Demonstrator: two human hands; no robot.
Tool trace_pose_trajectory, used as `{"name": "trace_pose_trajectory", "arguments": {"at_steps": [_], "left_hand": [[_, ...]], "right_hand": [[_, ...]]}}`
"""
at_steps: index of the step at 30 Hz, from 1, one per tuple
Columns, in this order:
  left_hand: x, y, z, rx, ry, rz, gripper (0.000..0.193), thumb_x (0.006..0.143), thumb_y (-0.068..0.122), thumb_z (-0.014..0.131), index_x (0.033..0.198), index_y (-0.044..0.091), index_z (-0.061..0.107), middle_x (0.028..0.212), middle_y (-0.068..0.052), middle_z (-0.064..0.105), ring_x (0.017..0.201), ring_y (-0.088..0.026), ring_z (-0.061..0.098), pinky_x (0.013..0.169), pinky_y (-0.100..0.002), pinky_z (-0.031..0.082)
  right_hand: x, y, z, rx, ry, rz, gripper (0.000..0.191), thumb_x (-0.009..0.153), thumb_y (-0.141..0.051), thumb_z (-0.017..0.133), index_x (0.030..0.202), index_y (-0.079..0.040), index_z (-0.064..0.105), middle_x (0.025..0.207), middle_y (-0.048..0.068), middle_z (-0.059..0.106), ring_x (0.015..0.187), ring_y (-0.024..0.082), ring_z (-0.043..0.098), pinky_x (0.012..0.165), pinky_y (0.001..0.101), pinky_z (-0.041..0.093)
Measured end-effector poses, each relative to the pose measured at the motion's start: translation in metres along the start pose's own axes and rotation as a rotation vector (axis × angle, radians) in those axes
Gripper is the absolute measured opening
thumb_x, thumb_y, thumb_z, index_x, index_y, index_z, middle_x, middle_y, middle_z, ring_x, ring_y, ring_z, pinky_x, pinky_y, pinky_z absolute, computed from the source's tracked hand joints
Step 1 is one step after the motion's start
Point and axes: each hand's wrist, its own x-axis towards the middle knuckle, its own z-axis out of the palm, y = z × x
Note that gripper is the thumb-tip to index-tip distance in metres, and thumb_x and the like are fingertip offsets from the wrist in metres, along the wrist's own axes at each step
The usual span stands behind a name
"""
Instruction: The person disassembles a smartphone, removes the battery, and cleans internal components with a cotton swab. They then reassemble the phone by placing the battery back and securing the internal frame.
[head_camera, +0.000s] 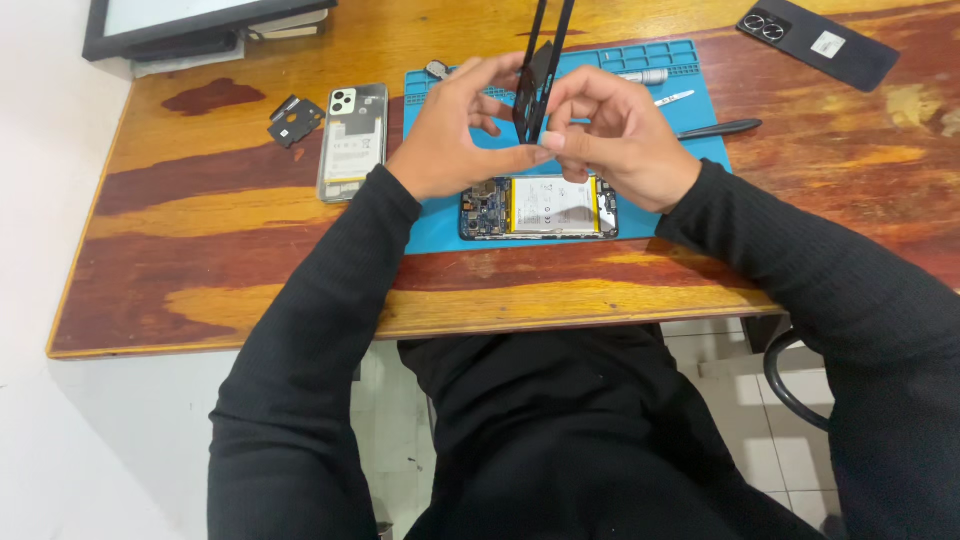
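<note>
Head cam: we've got a thin black phone frame (541, 62) held upright over the blue mat (440, 235), above the opened phone (538, 207) w/ its battery showing. Looks light, a bit bendy, prob easy to crack, so best pinched at the edges. Left hand (450, 135) and right hand (620, 140) both pinch its lower end w/ fingertips, closed on it, not squeezing hard afaict.

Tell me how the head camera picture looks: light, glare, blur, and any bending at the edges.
Head view: bright, even light, with soft glare on the varnished wooden table and on the clear-backed phone; left hand and right hand sharp, the thin black frame they hold slightly soft near the top; the table edges bow, a wide-lens effect.
</note>
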Motion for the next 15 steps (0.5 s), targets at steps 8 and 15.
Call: {"name": "trace_pose_trajectory", "arguments": {"at_steps": [8, 15], "left_hand": [[-0.004, 0.008, -0.021, 0.319, 0.115, 0.158, 0.096, 0.083, 0.032, 0.099, 0.158, 0.008, 0.044, 0.134, -0.011, 0.055, 0.112, -0.025, 0.067, 0.090, -0.035, 0.058], [-0.006, 0.011, -0.034, 0.454, -0.012, 0.121, 0.098, 0.076, 0.032, 0.099, 0.155, 0.008, 0.047, 0.131, -0.014, 0.053, 0.114, -0.032, 0.063, 0.093, -0.043, 0.054]], "right_hand": [[0.003, -0.006, -0.018, -0.327, -0.007, 0.049, 0.033, 0.104, -0.008, 0.069, 0.135, -0.006, 0.059, 0.093, 0.001, 0.061, 0.074, 0.010, 0.059, 0.066, 0.0274, 0.051], [0.009, -0.019, -0.078, -1.124, 0.030, -0.122, 0.049, 0.088, 0.002, 0.064, 0.136, -0.001, 0.053, 0.102, 0.006, 0.064, 0.092, 0.019, 0.067, 0.076, 0.0338, 0.057]]}}
